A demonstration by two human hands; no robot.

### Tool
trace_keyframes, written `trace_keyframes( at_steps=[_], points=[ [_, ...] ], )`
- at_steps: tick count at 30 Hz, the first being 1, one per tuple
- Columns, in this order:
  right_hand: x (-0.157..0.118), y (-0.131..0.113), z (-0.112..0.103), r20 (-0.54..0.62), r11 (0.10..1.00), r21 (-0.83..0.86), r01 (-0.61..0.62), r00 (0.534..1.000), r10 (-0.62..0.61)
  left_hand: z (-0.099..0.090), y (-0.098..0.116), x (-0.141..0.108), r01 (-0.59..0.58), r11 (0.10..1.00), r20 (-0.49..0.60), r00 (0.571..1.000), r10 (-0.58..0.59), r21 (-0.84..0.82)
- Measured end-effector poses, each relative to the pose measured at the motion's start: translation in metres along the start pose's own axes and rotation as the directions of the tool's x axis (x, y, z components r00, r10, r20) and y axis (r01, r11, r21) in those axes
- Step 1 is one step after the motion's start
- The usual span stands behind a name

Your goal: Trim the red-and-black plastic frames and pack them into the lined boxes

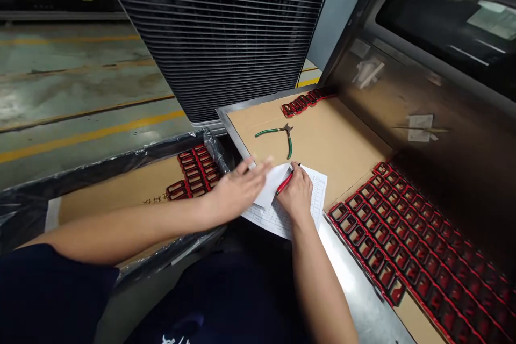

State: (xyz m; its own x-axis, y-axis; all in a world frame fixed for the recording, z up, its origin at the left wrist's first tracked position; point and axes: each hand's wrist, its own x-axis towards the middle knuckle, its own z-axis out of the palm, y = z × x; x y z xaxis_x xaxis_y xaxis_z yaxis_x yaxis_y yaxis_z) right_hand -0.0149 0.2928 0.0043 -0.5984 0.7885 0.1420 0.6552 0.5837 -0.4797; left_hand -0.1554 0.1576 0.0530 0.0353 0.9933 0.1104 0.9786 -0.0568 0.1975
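In the head view, my right hand (297,194) grips a red pen (284,183) over a printed form (320,185) with a table grid. My left hand (241,189) is smeared by motion, its fingers stretched out and apart at the left edge of a blank white sheet (272,187). That sheet lies over part of the form; whether the left fingers touch it I cannot tell. Just beyond the papers, green-handled pliers (287,128) rest with their handles spread on brown cardboard (322,140).
Rows of red-and-black frame-shaped parts (379,231) cover the right side, with a short row (300,103) at the back. A plastic-lined box (121,172) at left holds more such parts (197,169). A slatted black rack (242,27) stands behind; a metal panel (387,102) rises at right.
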Motion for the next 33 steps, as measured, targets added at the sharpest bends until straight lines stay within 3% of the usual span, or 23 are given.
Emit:
trace_keyframes(
  at_steps=[2,3,5,7,8,9,12,15,18,20,23,25,30,33],
  points=[
    [0.000,-0.001,0.000,-0.005,1.000,0.000,-0.003,1.000,0.003,0.004,-0.004,0.002,0.171,0.985,-0.088,0.982,-0.168,0.034],
    [0.000,-0.002,0.000,-0.004,1.000,0.004,-0.001,1.000,0.001,0.007,-0.004,0.001,0.185,0.982,-0.115,0.977,-0.180,0.039],
    [0.000,-0.005,-0.001,-0.006,1.000,0.006,0.002,1.000,-0.002,0.017,0.002,-0.008,0.033,0.999,-0.134,0.991,-0.030,0.022],
    [0.001,-0.009,-0.002,-0.021,1.000,-0.009,-0.005,1.000,0.005,0.033,0.014,-0.021,-0.252,0.968,-0.143,0.958,0.248,-0.013],
    [0.001,-0.011,-0.002,-0.032,1.000,-0.020,-0.011,0.999,0.010,0.042,0.020,-0.028,-0.336,0.942,-0.145,0.933,0.329,-0.023],
    [0.001,-0.013,-0.001,-0.043,0.999,-0.032,-0.017,0.999,0.015,0.051,0.025,-0.032,-0.342,0.939,-0.157,0.929,0.334,-0.027],
    [0.001,-0.014,0.000,-0.058,0.999,-0.045,-0.023,0.998,0.020,0.068,0.029,-0.035,-0.204,0.978,-0.157,0.968,0.193,-0.052],
    [0.002,-0.011,0.001,-0.058,0.999,-0.035,-0.021,0.998,0.019,0.066,0.020,-0.023,-0.063,0.993,-0.124,0.991,0.051,-0.098],
    [0.003,-0.006,0.000,-0.063,0.999,0.034,-0.014,0.998,0.016,0.056,0.007,-0.003,0.102,0.990,-0.153,0.981,-0.115,-0.095],
    [0.003,-0.003,-0.002,-0.088,0.981,0.191,-0.031,0.995,0.048,0.051,0.000,0.011,0.208,0.975,-0.170,0.961,-0.218,-0.074],
    [0.003,0.001,-0.005,-0.141,0.828,0.554,-0.090,0.970,0.199,0.048,-0.007,0.030,0.369,0.928,-0.126,0.920,-0.372,-0.051],
    [0.004,0.006,-0.007,-0.153,0.710,0.695,-0.111,0.942,0.298,0.048,-0.009,0.042,0.446,0.894,-0.099,0.888,-0.449,-0.054],
    [0.011,0.021,-0.007,-0.165,0.569,0.810,-0.141,0.877,0.452,0.051,-0.009,0.063,0.517,0.850,-0.107,0.844,-0.525,-0.098],
    [0.012,0.024,-0.008,-0.150,0.542,0.827,-0.153,0.867,0.474,0.054,-0.008,0.069,0.519,0.848,-0.107,0.842,-0.529,-0.107]
  ],
)
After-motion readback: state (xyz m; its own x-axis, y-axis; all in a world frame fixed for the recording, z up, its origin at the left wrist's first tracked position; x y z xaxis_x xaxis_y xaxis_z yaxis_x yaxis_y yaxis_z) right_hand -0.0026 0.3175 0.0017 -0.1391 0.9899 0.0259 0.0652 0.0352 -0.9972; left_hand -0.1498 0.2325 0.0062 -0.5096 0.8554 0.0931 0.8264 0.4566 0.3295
